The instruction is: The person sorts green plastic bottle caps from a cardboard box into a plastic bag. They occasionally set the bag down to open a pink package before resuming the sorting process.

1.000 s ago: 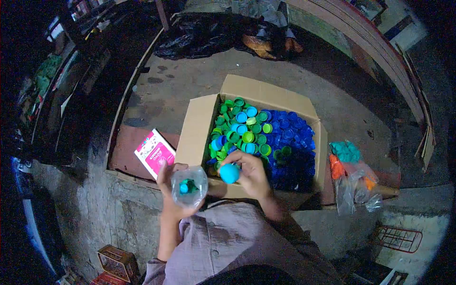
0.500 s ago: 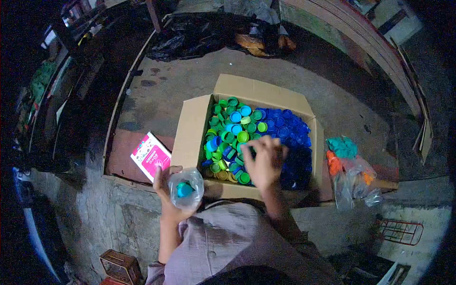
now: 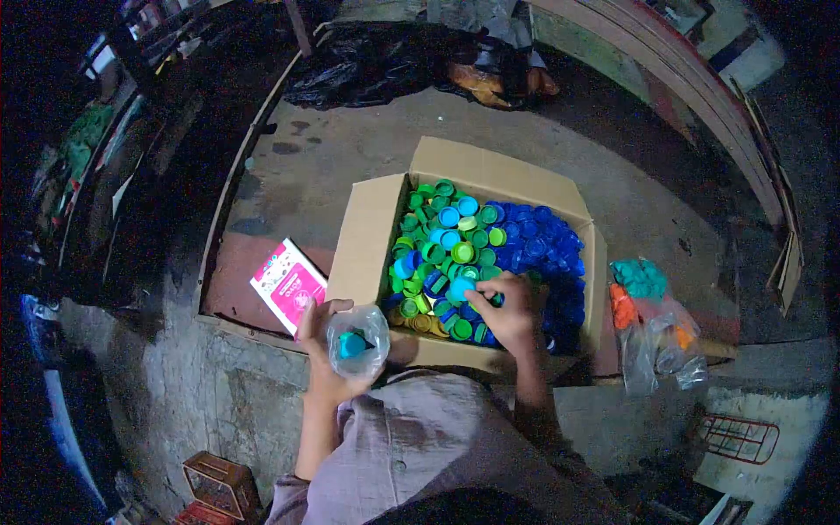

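Observation:
My left hand [image 3: 325, 354] is wrapped round a clear plastic bag [image 3: 374, 325], its round mouth facing up. Teal bottle caps [image 3: 353, 343] lie at the bottom of that bag. Over the open cardboard box [image 3: 367, 232], my right hand [image 3: 510, 317] pinches a light blue bottle cap [image 3: 463, 289] between thumb and fingers. Green caps [image 3: 444, 187] with a few light blue ones fill the box's left side. Dark blue caps [image 3: 534, 229] fill its right side, and yellowish caps [image 3: 422, 324] lie at the near left corner.
A pink and white booklet [image 3: 290, 287] lies left of the box. To its right sit plastic bags with teal caps [image 3: 639, 277] and orange caps [image 3: 623, 308]. Black plastic sheeting [image 3: 367, 66] is bunched at the far edge. A rusty metal box [image 3: 217, 483] stands at lower left.
My right hand has come down onto the caps and closed on a light blue one. The view has shifted a little, while my left hand still holds the bag.

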Available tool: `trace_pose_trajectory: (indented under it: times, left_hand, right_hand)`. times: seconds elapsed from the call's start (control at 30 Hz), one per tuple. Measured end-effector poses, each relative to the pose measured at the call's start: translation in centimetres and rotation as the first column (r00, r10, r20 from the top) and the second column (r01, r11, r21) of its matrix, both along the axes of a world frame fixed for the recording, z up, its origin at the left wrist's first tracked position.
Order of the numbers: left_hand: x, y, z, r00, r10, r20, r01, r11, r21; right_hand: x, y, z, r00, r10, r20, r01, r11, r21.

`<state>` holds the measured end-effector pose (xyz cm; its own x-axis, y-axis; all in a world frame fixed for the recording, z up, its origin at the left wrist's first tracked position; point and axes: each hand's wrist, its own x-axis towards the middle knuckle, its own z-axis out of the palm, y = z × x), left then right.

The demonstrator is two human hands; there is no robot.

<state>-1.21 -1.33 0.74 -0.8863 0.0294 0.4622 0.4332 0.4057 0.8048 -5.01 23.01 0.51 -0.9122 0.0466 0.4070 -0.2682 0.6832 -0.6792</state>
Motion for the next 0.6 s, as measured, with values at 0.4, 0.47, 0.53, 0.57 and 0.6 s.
trace_pose_trajectory:
  times: [0.4, 0.47, 0.53, 0.57, 0.6]
  left_hand:
    - [1.8, 0.9, -1.5, 0.979, -0.202, -0.002, 0.2, 0.97, -0.141]
    - [1.7, 0.7, -1.6, 0.992, -0.126, -0.016, 0.124, 0.99, -0.065]
    - [1.5, 0.3, -1.2, 0.999, -0.046, -0.023, 0.046, 0.999, 0.012]
    - [1.4, -0.1, -0.8, 1.0, -0.012, -0.025, 0.012, 1.0, -0.004]
    - [1.3, -0.4, -0.3, 0.999, 0.02, -0.031, -0.021, 1.0, -0.021]
  right_hand:
    - [2.4, -8.7, 6.0, 0.833, 0.469, 0.294, -0.548, 0.773, 0.32]
    - [1.2, -7.4, 5.2, 0.822, 0.531, 0.205, -0.562, 0.815, 0.144]
    - [-0.7, -5.8, 3.8, 0.897, 0.404, 0.18, -0.399, 0.915, -0.064]
    - [-1.7, -5.2, 3.1, 0.937, 0.3, 0.18, -0.317, 0.945, 0.076]
    - [-2.7, -4.8, 2.4, 0.968, 0.193, 0.161, -0.226, 0.95, 0.215]
